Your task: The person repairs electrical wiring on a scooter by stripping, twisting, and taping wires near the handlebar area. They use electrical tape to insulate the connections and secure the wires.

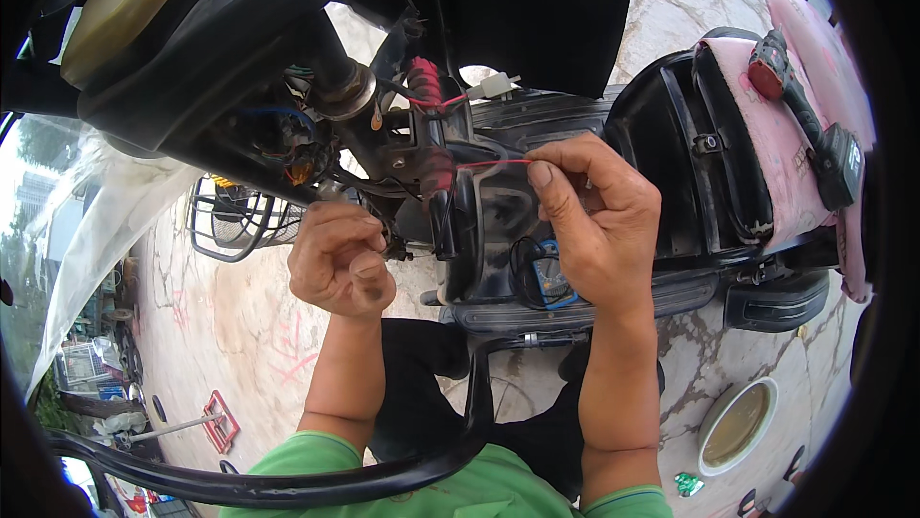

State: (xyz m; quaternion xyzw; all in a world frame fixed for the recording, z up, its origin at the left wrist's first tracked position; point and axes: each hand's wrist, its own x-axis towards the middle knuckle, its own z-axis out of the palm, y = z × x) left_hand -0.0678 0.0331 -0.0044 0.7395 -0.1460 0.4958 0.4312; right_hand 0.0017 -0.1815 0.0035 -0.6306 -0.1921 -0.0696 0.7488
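Observation:
My right hand (604,216) pinches the end of a thin red wire (494,163) between thumb and forefinger. The wire stretches left to the scooter's dark front frame (398,161), beside a red coiled piece (424,82). My left hand (340,259) is curled closed, below the opened steering column and its loose wires (297,149); whatever its fingers hold, if anything, is hidden. A blue multimeter (554,276) with a black cable lies on the footboard, just under my right hand and partly covered by it. A white connector (493,87) hangs on a wire above.
A red and black cordless power tool (805,120) rests on the pink seat cover (781,173). A black curved bar (287,489) crosses low in front of me. On the ground stand a white basin (704,451) and a red frame on a pole (220,422). A wire basket (203,221) is at left.

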